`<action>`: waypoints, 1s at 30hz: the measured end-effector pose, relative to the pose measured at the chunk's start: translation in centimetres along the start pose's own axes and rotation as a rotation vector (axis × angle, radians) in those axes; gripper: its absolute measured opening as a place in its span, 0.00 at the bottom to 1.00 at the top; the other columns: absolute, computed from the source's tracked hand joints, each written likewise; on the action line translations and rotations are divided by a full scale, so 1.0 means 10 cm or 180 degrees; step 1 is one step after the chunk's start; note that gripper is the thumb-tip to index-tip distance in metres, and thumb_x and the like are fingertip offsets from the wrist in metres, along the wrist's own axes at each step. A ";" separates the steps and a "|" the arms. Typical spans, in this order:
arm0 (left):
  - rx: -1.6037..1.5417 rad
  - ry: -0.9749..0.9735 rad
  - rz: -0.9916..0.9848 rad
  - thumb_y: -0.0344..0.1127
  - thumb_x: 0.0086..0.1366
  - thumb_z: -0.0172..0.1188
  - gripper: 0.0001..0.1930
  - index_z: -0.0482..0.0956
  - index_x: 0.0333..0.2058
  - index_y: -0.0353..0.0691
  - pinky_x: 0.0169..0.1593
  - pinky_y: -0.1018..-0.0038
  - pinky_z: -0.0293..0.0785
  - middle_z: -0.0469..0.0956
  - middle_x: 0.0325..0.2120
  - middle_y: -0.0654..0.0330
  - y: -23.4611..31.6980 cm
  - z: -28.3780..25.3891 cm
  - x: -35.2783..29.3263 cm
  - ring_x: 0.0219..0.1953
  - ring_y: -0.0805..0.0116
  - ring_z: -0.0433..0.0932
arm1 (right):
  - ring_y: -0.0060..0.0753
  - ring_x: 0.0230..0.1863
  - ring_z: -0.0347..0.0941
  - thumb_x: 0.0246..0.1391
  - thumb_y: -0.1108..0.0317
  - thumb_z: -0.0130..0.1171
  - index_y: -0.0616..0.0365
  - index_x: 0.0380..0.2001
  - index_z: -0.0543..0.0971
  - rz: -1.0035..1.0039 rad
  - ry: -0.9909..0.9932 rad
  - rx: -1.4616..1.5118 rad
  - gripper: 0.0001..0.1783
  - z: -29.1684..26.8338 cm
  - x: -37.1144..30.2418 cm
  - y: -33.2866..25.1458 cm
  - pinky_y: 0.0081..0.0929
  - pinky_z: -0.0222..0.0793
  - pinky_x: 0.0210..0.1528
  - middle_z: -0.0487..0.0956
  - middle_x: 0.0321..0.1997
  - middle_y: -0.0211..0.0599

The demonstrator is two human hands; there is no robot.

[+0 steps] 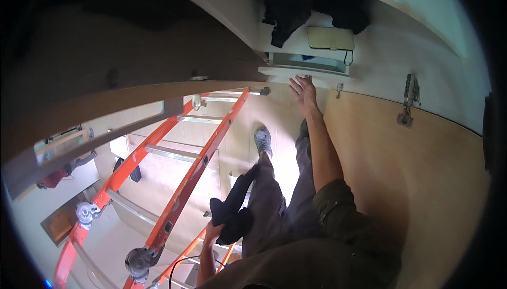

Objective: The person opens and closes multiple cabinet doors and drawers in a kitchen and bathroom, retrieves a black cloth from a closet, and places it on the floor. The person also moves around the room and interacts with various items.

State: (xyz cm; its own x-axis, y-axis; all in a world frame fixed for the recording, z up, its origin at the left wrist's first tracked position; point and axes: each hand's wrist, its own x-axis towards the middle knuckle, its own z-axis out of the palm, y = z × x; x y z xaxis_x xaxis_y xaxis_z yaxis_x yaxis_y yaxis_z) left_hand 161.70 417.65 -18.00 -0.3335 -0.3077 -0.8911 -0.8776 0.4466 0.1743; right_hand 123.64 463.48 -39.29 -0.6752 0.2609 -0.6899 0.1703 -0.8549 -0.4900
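My right hand point(304, 96) reaches up to a narrow white drawer point(296, 71), which is pulled partly out of a white cabinet point(380, 35). Its fingers are spread at the drawer's front edge, by a small knob; whether they touch it I cannot tell. Down at my left side, my left hand point(212, 232) is closed on a bunched black cloth point(232, 204) that hangs beside my leg. Its exact kind is unclear. Above the drawer lie a beige wallet-like case point(330, 38) with a strap and some dark clothing point(288, 12).
An orange folding ladder point(185, 183) with metal rungs stands to my left. A wooden cabinet door point(401, 157) with a metal hinge point(408, 101) swings out on my right. A dark panel point(158, 51) juts out at upper left. My shoe point(262, 140) is on the pale floor.
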 end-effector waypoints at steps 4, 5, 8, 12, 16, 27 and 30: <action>-0.0820 -0.0029 -0.0174 0.34 0.49 0.64 0.32 0.73 0.56 0.33 0.57 0.66 0.73 0.80 0.48 0.47 -0.54 0.18 -0.07 0.51 0.55 0.79 | 0.49 0.59 0.72 0.62 0.64 0.50 0.62 0.66 0.60 0.0235 -0.0459 -0.0974 0.31 -0.15 -0.14 -0.07 0.42 0.67 0.62 0.72 0.60 0.49; -0.0739 -0.0027 -0.0048 0.34 0.49 0.64 0.32 0.73 0.55 0.33 0.56 0.65 0.73 0.80 0.48 0.47 -0.58 0.22 -0.04 0.51 0.55 0.79 | 0.46 0.56 0.74 0.62 0.62 0.51 0.61 0.63 0.64 0.0361 -0.0401 -0.1085 0.28 -0.25 -0.25 -0.02 0.40 0.69 0.59 0.74 0.56 0.48; -0.0080 0.0223 0.0203 0.37 0.48 0.65 0.31 0.74 0.54 0.33 0.56 0.62 0.73 0.80 0.47 0.44 -0.52 0.22 0.10 0.51 0.50 0.79 | 0.37 0.46 0.78 0.60 0.55 0.54 0.59 0.53 0.73 0.0354 -0.0003 -0.1571 0.23 -0.73 -0.77 0.29 0.36 0.74 0.50 0.79 0.46 0.41; 0.0767 0.0483 0.0423 0.41 0.48 0.65 0.31 0.75 0.52 0.35 0.56 0.57 0.73 0.79 0.46 0.41 -0.28 0.07 0.26 0.52 0.44 0.78 | 0.34 0.41 0.80 0.57 0.55 0.56 0.57 0.41 0.79 0.0569 0.0478 -0.3027 0.18 -1.57 -1.79 0.76 0.33 0.74 0.47 0.81 0.34 0.40; 0.0995 0.0467 0.0684 0.41 0.49 0.64 0.31 0.74 0.53 0.36 0.56 0.57 0.73 0.79 0.47 0.40 -0.26 -0.06 0.24 0.52 0.43 0.77 | 0.45 0.46 0.79 0.52 0.63 0.59 0.60 0.38 0.81 -0.0660 0.0651 -0.4582 0.14 -2.13 -3.12 1.01 0.37 0.74 0.50 0.82 0.37 0.48; 0.0635 0.0680 0.1062 0.39 0.49 0.64 0.31 0.72 0.55 0.39 0.56 0.56 0.72 0.79 0.46 0.42 -0.68 0.21 -0.02 0.52 0.43 0.77 | 0.45 0.53 0.76 0.57 0.70 0.57 0.64 0.66 0.57 -0.0819 0.1150 -0.3797 0.36 -2.74 -5.40 -0.30 0.37 0.79 0.45 0.73 0.58 0.52; 0.0386 0.0757 0.0992 0.40 0.49 0.63 0.32 0.72 0.55 0.39 0.56 0.55 0.72 0.79 0.47 0.41 -0.88 0.42 -0.15 0.52 0.43 0.77 | 0.45 0.55 0.75 0.55 0.81 0.54 0.64 0.64 0.59 -0.1749 0.0666 -0.4405 0.33 -2.48 -5.48 -0.47 0.33 0.79 0.49 0.71 0.59 0.55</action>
State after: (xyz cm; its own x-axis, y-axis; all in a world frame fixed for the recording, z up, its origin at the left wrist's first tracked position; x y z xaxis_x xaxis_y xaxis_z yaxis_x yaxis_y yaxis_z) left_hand 171.39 417.72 -20.00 -0.6598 -0.3214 -0.6793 -0.6798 0.6406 0.3571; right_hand 177.62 464.31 -12.44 -0.7869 0.5591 -0.2612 0.5421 0.4240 -0.7255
